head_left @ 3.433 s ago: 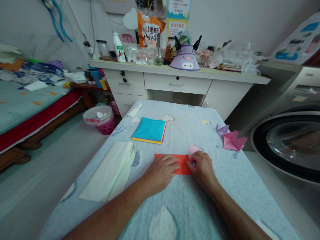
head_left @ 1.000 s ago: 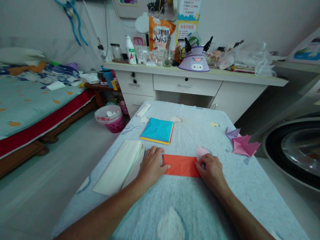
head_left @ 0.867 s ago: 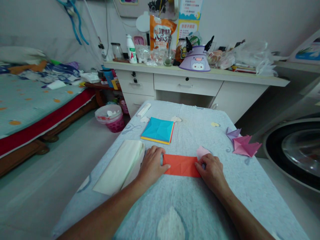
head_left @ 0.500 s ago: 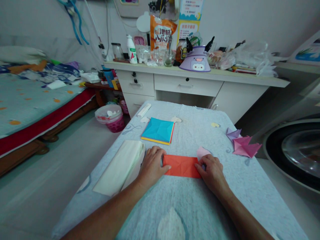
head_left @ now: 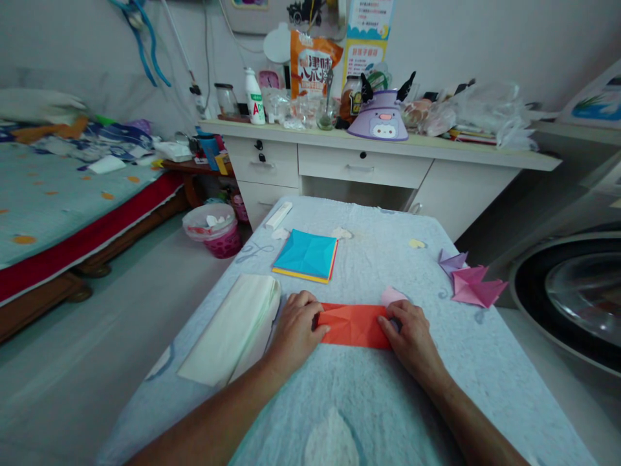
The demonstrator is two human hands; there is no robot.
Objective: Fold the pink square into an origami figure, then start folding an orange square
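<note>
A folded strip of orange-red origami paper with crease lines lies between my hands on the cloth-covered table. My left hand pinches its left end between thumb and fingers. At the right end, my right hand grips the paper the same way, thumb on top. Beyond them rests a stack of coloured square paper, blue uppermost with yellow and red edges. Beside my left forearm is a folded whitish sheet. Just past my right fingers is a pale pink shape, partly hidden.
Folded pink paper and purple paper sit near the table's right edge. A white stick-like object lies at the far left corner. Behind stands a cluttered white desk; a pink bin is on the floor, left.
The left part of the orange-red paper has lifted and buckled slightly in my left fingers. My hands have barely shifted, and the view has moved a little.
</note>
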